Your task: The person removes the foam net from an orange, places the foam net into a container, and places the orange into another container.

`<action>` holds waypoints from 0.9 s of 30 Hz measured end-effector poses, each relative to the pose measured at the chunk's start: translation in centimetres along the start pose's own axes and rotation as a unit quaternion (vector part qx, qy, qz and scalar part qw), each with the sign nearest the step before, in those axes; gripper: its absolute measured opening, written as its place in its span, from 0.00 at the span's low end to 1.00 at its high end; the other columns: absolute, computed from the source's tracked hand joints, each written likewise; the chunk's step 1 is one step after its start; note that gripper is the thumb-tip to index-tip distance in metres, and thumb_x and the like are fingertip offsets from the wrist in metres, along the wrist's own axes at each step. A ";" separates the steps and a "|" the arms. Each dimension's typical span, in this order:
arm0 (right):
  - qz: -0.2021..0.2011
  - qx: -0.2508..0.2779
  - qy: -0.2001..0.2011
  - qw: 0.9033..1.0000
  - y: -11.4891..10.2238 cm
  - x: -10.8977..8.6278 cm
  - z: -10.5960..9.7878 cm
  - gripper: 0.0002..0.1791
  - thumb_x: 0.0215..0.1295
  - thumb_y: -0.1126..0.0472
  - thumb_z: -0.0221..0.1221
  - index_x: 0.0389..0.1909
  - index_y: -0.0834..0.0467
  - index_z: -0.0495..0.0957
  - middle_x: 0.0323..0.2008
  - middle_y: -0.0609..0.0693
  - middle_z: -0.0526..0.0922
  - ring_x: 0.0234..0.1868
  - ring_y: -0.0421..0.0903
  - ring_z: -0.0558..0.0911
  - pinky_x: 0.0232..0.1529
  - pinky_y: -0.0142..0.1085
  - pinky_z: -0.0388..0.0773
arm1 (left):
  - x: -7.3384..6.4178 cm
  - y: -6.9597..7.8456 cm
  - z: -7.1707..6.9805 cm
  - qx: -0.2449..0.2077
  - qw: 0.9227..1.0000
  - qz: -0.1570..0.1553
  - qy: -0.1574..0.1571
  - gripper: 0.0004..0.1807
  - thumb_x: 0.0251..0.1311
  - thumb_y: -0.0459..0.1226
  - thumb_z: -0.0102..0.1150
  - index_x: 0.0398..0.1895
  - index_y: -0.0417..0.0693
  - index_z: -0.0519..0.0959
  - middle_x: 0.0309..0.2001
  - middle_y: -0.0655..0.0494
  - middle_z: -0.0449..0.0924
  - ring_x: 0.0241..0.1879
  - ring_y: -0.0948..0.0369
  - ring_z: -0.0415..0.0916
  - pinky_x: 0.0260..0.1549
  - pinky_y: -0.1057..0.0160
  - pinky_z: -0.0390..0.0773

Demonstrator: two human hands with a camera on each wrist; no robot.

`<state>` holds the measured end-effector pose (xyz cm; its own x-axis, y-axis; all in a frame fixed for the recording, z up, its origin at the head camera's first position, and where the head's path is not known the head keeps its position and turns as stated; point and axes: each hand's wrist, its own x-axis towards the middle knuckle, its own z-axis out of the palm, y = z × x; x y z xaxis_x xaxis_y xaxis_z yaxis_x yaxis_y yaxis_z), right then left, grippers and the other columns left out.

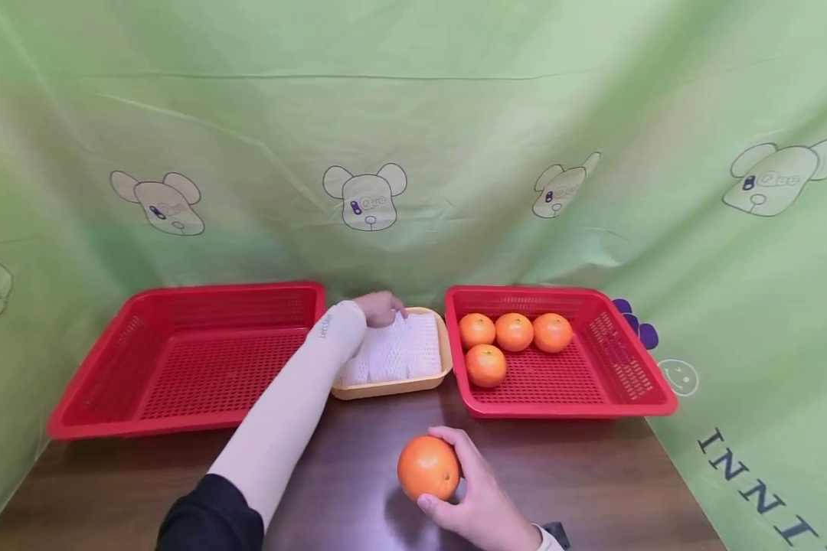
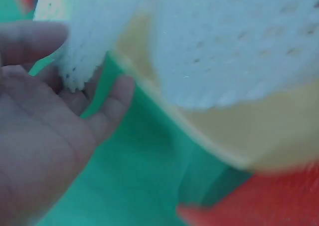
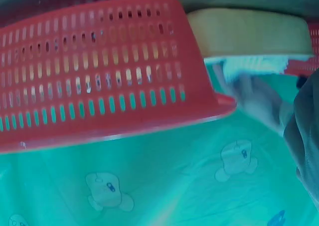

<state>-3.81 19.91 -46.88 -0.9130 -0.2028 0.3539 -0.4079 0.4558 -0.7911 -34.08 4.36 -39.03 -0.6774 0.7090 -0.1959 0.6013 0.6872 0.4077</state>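
My left hand [image 1: 379, 308] is at the far edge of a shallow yellow tray [image 1: 386, 389] of white foam fruit nets [image 1: 386, 352]. In the left wrist view, the thumb and fingers of the left hand [image 2: 45, 121] close around the end of one foam net [image 2: 84, 51], which hangs over the tray rim. Nearer the front of the table, my right hand [image 1: 478, 493] grips an orange [image 1: 427, 465], thumb below and fingers over its far side. The right wrist view does not show that orange.
To the right, a red basket [image 1: 544, 409] holds several oranges [image 1: 514, 332] on its left side. Another red basket [image 1: 179, 425] stands left of the tray, with no fruit visible in it. A green printed curtain [image 1: 455, 99] hangs behind the brown table [image 1: 358, 474].
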 end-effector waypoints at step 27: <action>0.199 -0.321 -0.096 0.921 6.3 13.6 -19.1 0.44 0.61 0.44 0.68 0.63 0.74 0.65 0.47 0.65 0.80 0.45 0.58 0.80 0.48 0.54 0.76 | -4.6 12.8 10.0 0.078 0.991 -0.019 0.110 0.61 0.56 0.75 0.50 0.81 0.43 0.49 0.80 0.44 0.43 0.78 0.49 0.44 0.69 0.45 0.56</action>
<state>-18.79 36.58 -37.57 -0.9986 -0.0308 -0.0441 -0.0128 0.9328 -0.3601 -19.02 11.50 -41.84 -0.7666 0.6421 -0.0020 0.6200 0.7409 0.2582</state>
